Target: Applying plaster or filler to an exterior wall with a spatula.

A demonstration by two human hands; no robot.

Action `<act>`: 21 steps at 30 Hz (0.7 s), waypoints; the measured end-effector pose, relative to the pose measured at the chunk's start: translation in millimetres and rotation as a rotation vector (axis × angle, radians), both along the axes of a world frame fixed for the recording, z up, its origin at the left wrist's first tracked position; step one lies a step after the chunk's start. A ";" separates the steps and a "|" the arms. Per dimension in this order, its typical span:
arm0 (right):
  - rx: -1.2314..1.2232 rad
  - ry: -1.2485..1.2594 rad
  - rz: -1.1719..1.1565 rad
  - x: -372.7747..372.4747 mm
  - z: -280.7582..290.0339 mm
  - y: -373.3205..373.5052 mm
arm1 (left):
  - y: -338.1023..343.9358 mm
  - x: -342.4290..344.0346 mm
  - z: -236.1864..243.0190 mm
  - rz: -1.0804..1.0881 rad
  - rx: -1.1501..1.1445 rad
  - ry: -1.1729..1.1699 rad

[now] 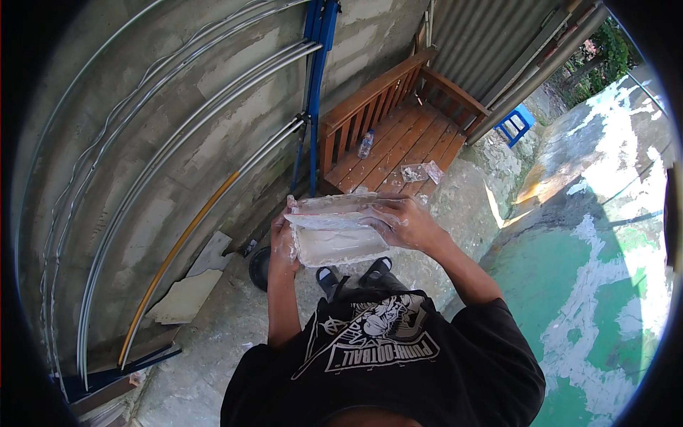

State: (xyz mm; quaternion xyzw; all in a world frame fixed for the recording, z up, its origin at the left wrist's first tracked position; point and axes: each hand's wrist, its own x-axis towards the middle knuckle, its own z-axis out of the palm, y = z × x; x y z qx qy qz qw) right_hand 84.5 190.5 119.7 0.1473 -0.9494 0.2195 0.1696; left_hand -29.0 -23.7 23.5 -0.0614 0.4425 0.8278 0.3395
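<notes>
My left hand [283, 238] grips the left end of a shallow rectangular container [340, 249] smeared with white, pasty material, held in front of my body. My right hand [400, 222], also dusted white, is closed on a flat, white-coated blade or strip [327, 218] lying across the container, at its right end; the tool's handle, if any, is hidden by my fingers. Below the container my feet show in dark sandals on the concrete.
A wooden bench [405, 149] ahead holds a bottle [366, 144] and small litter. A block wall with metal pipes [163, 156] and a blue post runs along the left, broken boards [188, 295] at its foot, a dark round object beside my feet. A blue stool [516, 124] and peeling green-white slope lie right.
</notes>
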 end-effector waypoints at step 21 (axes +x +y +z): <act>-0.095 -0.151 -0.078 -16.6 14.4 13.7 | -3.9 0.4 9.3 0.006 0.047 0.035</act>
